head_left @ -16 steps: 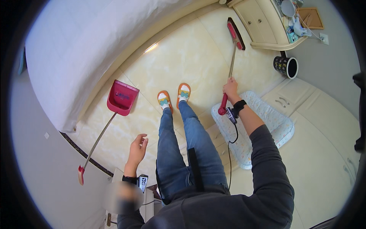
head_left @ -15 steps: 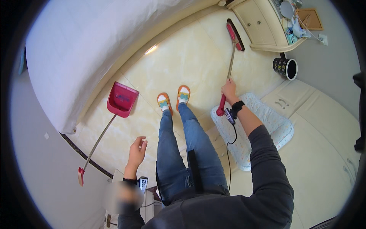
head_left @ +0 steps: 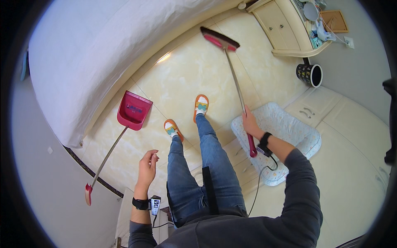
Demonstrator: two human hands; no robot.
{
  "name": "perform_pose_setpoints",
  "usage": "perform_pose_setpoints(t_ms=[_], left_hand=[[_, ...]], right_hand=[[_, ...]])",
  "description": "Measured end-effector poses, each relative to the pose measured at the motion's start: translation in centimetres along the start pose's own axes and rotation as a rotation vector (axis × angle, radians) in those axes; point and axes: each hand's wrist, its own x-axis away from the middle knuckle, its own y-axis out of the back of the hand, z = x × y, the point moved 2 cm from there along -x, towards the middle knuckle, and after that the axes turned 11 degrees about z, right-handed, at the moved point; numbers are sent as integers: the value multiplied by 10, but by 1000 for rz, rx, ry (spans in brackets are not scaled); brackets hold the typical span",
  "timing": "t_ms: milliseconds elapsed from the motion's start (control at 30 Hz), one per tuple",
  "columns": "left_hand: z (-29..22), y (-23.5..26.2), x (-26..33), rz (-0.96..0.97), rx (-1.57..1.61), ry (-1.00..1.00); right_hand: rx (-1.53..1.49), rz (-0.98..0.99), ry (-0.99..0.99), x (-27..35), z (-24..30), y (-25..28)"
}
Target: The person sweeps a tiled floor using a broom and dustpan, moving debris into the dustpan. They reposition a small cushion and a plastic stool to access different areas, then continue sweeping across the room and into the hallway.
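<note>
A broom with a red head (head_left: pixel 219 40) and dark bristles lies against the tiled floor ahead, near the bed's edge. My right hand (head_left: pixel 251 123) is wrapped round its metal pole, just above the red grip. My left hand (head_left: pixel 147 167) hangs in the air with nothing in it, its fingers loosely bent and the thumb apart. Left of my feet a red dustpan (head_left: pixel 133 110) rests on the floor, its long metal handle slanting back toward the left wall. The left hand is nearest to that handle but does not touch it.
A bed with a white cover (head_left: pixel 82 74) fills the left and far side. At the far right are a cream cabinet (head_left: pixel 281 29) and a black patterned bin (head_left: pixel 310 75). A pale padded mat (head_left: pixel 285 136) lies to my right, beside white cupboards (head_left: pixel 351 140).
The broom head has swung left toward the bed, and my right hand has moved back slightly with the pole. My left foot has shifted back. The left hand stays nearly in place.
</note>
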Motion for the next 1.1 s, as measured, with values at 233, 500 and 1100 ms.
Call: perform_pose_setpoints(t_ms=[233,500,1100], left_hand=[[31,98,56,-585,-330,-252],[101,188,127,-824,-770,-45],[186,234,168,-1013,-993,244]], right_hand=[[-681,112,-445,139,35,-18],[-660,-197,-494,102,16,-82],[-1382,-188,-754,145,70,-120]])
